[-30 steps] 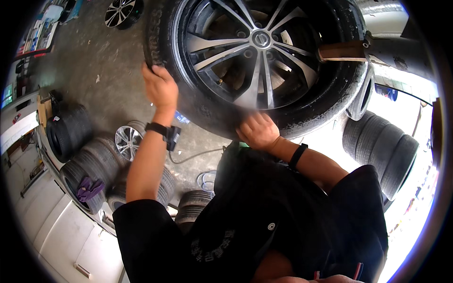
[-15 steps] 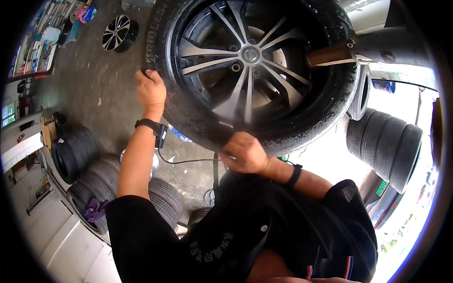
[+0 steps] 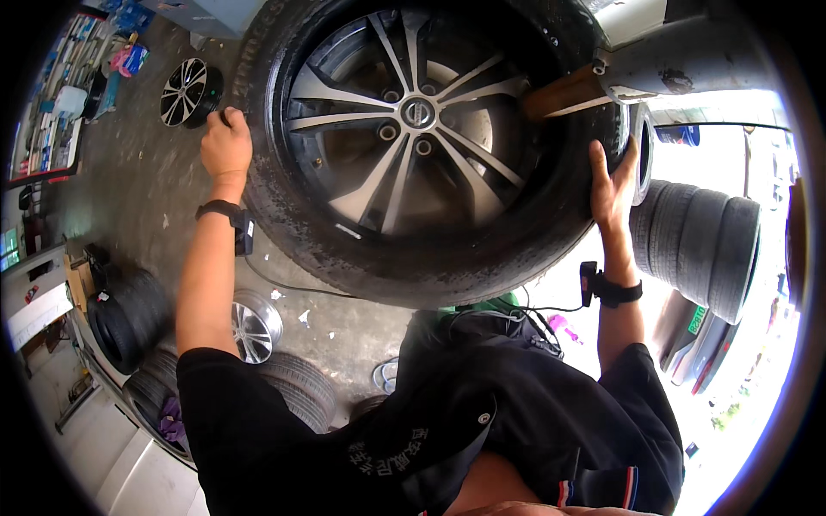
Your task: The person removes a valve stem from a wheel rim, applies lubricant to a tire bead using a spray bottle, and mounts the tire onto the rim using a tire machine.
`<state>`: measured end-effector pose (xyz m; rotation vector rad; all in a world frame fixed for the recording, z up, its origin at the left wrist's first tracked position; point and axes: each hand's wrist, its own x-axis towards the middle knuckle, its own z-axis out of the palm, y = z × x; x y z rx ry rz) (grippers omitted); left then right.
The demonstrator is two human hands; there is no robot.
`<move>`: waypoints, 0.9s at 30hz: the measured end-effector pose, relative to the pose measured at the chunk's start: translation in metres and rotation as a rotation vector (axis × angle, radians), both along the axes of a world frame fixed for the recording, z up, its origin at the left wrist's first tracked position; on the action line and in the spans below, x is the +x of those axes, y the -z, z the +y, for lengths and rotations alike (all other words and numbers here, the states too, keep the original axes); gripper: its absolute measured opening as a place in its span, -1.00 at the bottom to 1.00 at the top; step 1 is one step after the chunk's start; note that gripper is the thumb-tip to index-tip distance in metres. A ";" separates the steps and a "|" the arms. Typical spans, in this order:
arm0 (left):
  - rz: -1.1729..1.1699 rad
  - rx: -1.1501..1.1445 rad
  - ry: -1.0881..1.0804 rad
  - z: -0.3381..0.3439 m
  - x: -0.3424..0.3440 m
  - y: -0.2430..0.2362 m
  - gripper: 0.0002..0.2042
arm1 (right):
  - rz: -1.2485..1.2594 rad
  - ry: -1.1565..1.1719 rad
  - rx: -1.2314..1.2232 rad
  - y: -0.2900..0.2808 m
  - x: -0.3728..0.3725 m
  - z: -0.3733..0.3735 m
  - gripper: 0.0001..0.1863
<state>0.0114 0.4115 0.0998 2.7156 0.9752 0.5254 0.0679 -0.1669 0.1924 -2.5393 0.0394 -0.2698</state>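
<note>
In front of me is a large black tyre (image 3: 404,267) around a silver and black alloy rim (image 3: 387,185) with paired spokes. A small pale strip (image 3: 348,231) shows near the rim's lower edge. My left hand (image 3: 226,150) is closed in a fist at the tyre's left side; whatever its fingers hold is hidden. On the right, my right hand (image 3: 613,189) rests against the tyre's outer side, thumb and fingers apart. Over the wheel's right part reaches a thick grey metal arm (image 3: 688,73) with a brown end piece (image 3: 564,93).
Stacked tyres (image 3: 701,245) stand at the right, and more tyres (image 3: 129,314) lie at the left. A loose black and silver rim (image 3: 188,93) sits on the floor at the upper left, a silver rim (image 3: 255,327) lower down. Cables (image 3: 297,288) run from wrist devices beneath the wheel.
My right hand has left the tyre's near edge and moved right, opening onto its right side. The wheel and my left hand appear farther left in the picture.
</note>
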 end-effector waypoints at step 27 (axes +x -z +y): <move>-0.289 -0.930 0.064 0.030 -0.047 -0.056 -0.09 | 0.285 0.208 0.375 0.013 -0.113 0.002 0.00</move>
